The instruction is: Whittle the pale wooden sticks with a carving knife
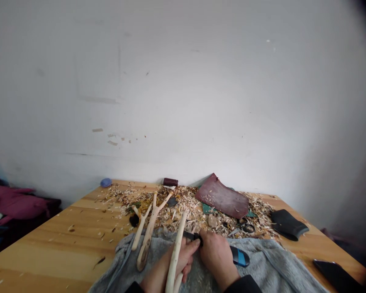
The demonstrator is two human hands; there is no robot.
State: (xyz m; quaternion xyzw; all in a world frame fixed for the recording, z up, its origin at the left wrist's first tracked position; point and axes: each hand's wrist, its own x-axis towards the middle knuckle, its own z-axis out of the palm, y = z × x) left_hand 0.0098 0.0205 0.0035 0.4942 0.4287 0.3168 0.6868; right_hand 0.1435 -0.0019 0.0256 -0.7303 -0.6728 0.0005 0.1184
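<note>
My left hand [173, 264] is closed round a pale peeled stick [177, 248] that points up and away from me over a grey cloth [271, 264]. My right hand [216, 254] grips a knife with a black and blue handle [240, 257]; its dark blade [189, 235] lies across the stick, with my left thumb close behind it. Two other peeled forked sticks [148, 232] lie to the left, half on the cloth.
Wood shavings [183, 203] cover the back of the wooden table [64, 240]. Among them lie a dark red leather piece [222, 197], scissors [245, 227] and a dark spool [170, 182]. A black sheath [288, 224] and a phone [337, 274] sit at the right.
</note>
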